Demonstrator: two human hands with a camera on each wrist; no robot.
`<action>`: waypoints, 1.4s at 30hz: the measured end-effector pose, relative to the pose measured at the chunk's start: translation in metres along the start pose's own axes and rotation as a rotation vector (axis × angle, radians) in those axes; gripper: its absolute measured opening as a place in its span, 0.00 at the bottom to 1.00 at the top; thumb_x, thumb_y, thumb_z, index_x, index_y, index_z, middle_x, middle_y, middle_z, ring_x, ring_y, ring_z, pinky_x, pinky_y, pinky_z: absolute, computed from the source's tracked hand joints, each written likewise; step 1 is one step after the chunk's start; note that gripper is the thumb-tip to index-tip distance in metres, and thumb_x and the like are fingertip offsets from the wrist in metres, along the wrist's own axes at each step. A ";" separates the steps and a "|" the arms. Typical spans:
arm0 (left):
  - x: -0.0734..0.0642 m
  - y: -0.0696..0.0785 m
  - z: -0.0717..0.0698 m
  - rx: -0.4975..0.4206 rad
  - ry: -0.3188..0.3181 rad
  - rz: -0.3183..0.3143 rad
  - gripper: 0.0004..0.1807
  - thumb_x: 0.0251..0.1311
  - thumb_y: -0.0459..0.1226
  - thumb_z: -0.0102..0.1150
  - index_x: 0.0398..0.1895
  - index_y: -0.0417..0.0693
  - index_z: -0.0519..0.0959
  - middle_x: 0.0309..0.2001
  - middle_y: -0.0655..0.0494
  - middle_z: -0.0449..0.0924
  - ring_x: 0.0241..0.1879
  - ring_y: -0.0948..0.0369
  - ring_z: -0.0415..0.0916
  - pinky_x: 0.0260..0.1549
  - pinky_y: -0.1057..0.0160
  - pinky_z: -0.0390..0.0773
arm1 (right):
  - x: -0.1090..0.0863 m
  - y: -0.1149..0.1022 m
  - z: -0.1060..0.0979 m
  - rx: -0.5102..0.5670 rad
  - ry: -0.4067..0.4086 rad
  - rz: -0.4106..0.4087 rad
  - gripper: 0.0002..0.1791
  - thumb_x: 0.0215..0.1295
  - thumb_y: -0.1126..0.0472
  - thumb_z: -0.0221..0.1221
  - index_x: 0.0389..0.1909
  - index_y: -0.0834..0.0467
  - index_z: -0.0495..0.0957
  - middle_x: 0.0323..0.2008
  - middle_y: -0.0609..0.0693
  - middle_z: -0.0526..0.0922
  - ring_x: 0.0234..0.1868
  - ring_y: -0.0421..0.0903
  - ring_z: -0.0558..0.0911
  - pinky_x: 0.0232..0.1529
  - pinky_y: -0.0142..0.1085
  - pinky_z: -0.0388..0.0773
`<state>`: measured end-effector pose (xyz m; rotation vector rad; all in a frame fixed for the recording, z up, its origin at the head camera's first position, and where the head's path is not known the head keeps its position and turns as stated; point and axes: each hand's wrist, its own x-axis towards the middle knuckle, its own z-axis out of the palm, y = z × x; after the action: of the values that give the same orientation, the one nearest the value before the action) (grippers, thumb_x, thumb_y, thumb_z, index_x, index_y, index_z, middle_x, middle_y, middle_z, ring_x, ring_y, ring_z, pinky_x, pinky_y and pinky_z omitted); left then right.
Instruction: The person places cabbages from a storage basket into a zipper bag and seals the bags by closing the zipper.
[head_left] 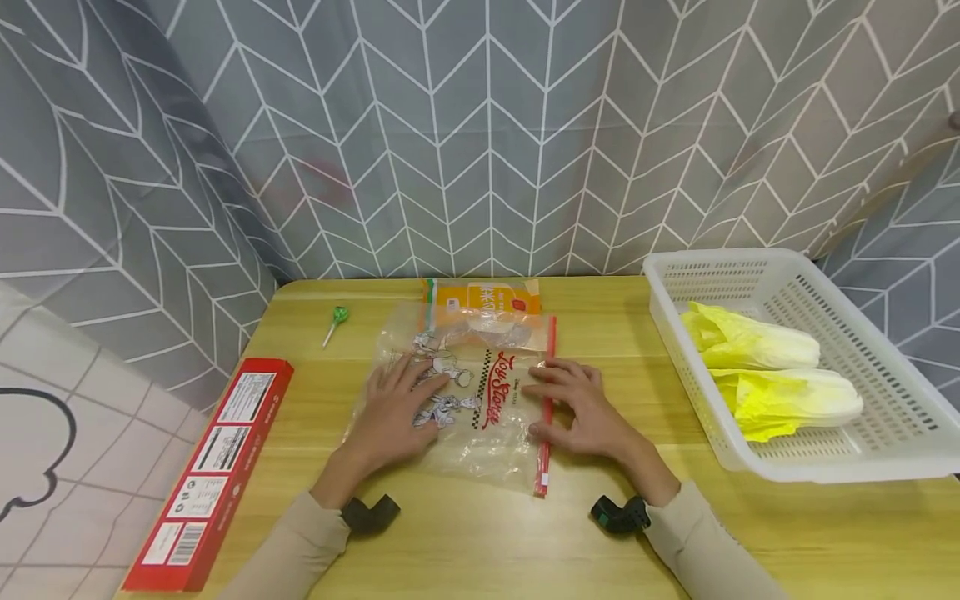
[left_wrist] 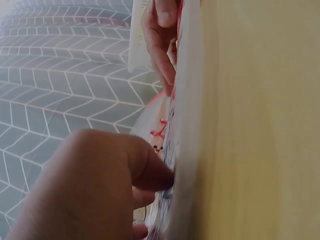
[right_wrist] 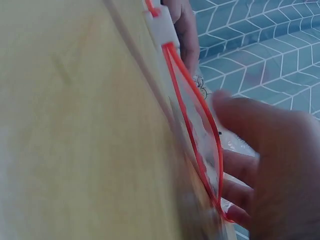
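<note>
A clear zip bag (head_left: 487,454) with red "Toy Story" lettering and cartoon figures lies on the wooden table. Its red zip edge (head_left: 547,417) runs down the right side, with a white slider (right_wrist: 162,27) at the near end. In the right wrist view the two red strips stand apart. My left hand (head_left: 397,408) rests on the bag's left part, fingers spread. At the zip edge, my right hand (head_left: 585,408) touches the bag with loosely bent fingers. An orange and clear packet (head_left: 487,300) lies behind the bag, partly overlapped by it.
A green lollipop (head_left: 341,315) lies at the back left. Along the left table edge is a long red box (head_left: 217,475). On the right, a white plastic basket (head_left: 697,400) holds two pale cabbages (head_left: 795,400). A grey patterned curtain (head_left: 487,150) hangs behind the table.
</note>
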<state>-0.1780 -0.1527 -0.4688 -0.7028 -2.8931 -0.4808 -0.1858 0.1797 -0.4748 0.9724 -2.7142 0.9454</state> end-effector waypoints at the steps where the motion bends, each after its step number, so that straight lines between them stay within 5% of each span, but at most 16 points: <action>1: 0.000 0.001 0.001 0.002 0.005 -0.010 0.37 0.54 0.48 0.59 0.72 0.61 0.70 0.77 0.49 0.61 0.80 0.41 0.46 0.72 0.26 0.44 | 0.000 -0.001 0.000 -0.007 -0.007 0.001 0.32 0.56 0.41 0.66 0.61 0.48 0.81 0.71 0.53 0.74 0.76 0.58 0.61 0.69 0.62 0.49; 9: 0.000 0.024 0.015 -0.005 0.090 -0.004 0.28 0.56 0.39 0.56 0.64 0.62 0.77 0.62 0.53 0.74 0.68 0.49 0.62 0.67 0.36 0.53 | 0.001 -0.008 0.006 -0.105 -0.033 0.002 0.37 0.56 0.38 0.66 0.66 0.48 0.78 0.73 0.55 0.71 0.77 0.60 0.61 0.69 0.64 0.50; 16: -0.004 0.043 0.020 -0.044 0.071 -0.004 0.27 0.69 0.56 0.53 0.67 0.60 0.76 0.65 0.51 0.73 0.68 0.48 0.63 0.64 0.35 0.57 | 0.001 -0.011 0.010 -0.118 -0.018 0.001 0.36 0.56 0.37 0.66 0.65 0.48 0.78 0.73 0.55 0.71 0.76 0.61 0.62 0.67 0.64 0.51; 29: 0.000 0.044 0.017 -0.021 0.121 0.006 0.26 0.60 0.47 0.57 0.64 0.58 0.78 0.67 0.49 0.73 0.75 0.43 0.59 0.70 0.26 0.43 | 0.004 -0.005 0.007 -0.051 0.152 -0.001 0.32 0.57 0.47 0.66 0.64 0.51 0.79 0.73 0.55 0.71 0.75 0.61 0.61 0.62 0.60 0.53; 36: -0.001 0.043 0.017 -0.041 0.160 -0.070 0.28 0.57 0.36 0.53 0.64 0.56 0.79 0.71 0.48 0.72 0.77 0.40 0.55 0.70 0.24 0.39 | 0.004 -0.007 0.006 -0.068 0.142 0.021 0.31 0.59 0.47 0.66 0.63 0.52 0.79 0.74 0.56 0.70 0.76 0.61 0.60 0.61 0.61 0.53; 42: -0.003 0.040 0.016 -0.043 0.153 -0.080 0.27 0.63 0.34 0.50 0.65 0.59 0.78 0.74 0.50 0.69 0.77 0.38 0.56 0.69 0.23 0.42 | 0.005 -0.008 0.006 -0.072 0.115 0.047 0.34 0.60 0.46 0.66 0.67 0.51 0.76 0.78 0.57 0.63 0.79 0.62 0.55 0.66 0.62 0.53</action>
<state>-0.1576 -0.1146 -0.4737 -0.5326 -2.7825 -0.5811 -0.1844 0.1685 -0.4745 0.8189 -2.6660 0.8753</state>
